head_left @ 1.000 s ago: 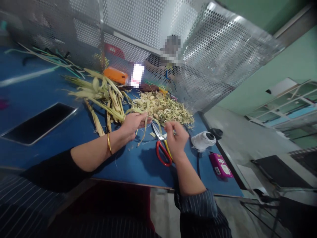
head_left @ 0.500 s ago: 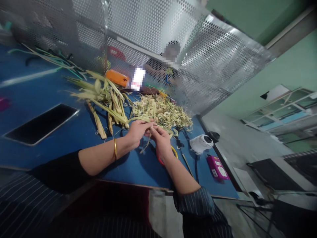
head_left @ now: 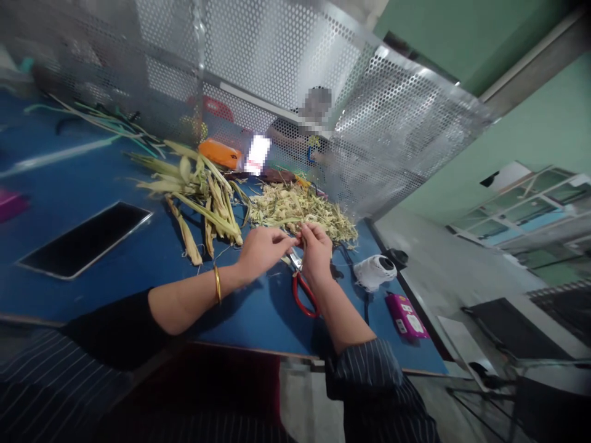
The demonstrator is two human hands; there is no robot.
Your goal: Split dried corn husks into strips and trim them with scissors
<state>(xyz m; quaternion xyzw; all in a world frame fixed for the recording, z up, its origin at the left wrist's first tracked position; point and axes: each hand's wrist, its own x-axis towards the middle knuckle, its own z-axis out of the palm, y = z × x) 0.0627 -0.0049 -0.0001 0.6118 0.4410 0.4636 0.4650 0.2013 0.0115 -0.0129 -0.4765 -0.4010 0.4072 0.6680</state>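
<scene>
Over the blue table, my left hand [head_left: 265, 251], with a gold bangle at the wrist, is closed with thumb and fingertips pinched. My right hand [head_left: 316, 249] pinches right beside it, fingertips nearly touching the left's. Between them is a thin strip of dried husk, mostly hidden by the fingers. Red-handled scissors [head_left: 296, 263] lie on the table just under my right hand. Beyond the hands spreads a heap of pale, curled husk pieces [head_left: 295, 206]. Left of it lies a bundle of long dried husks [head_left: 217, 209].
A black phone-like slab [head_left: 87, 240] lies at left. White thread spool [head_left: 376, 271] and purple tissue pack [head_left: 406, 315] sit near the right edge. An orange packet [head_left: 219, 152] and a lit screen [head_left: 257, 154] stand before the perforated metal partition [head_left: 268, 49]; a person is behind it.
My right hand has moved slightly right and up, uncovering more of the scissors. The husk strip that stuck out above and below my fingers is now barely visible.
</scene>
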